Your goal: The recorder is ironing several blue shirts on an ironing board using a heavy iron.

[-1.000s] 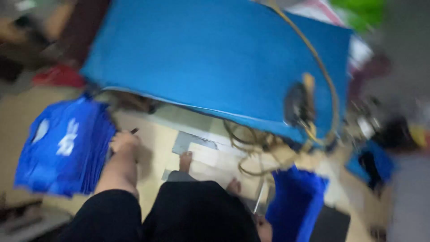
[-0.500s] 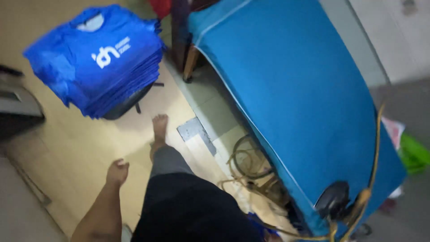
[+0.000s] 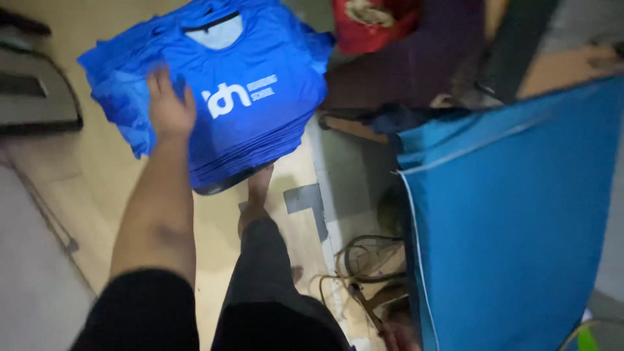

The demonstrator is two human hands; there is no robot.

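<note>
While left hand reaches, fingers over stacked blue shirts

Your floor is pale wood. A stack of blue shirts lies there. Tangled cords lie near the blue table.

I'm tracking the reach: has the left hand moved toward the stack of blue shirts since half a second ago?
Yes. The left hand was down by the floor, short of the stack of blue shirts; now it lies on the stack's top shirt.
</note>
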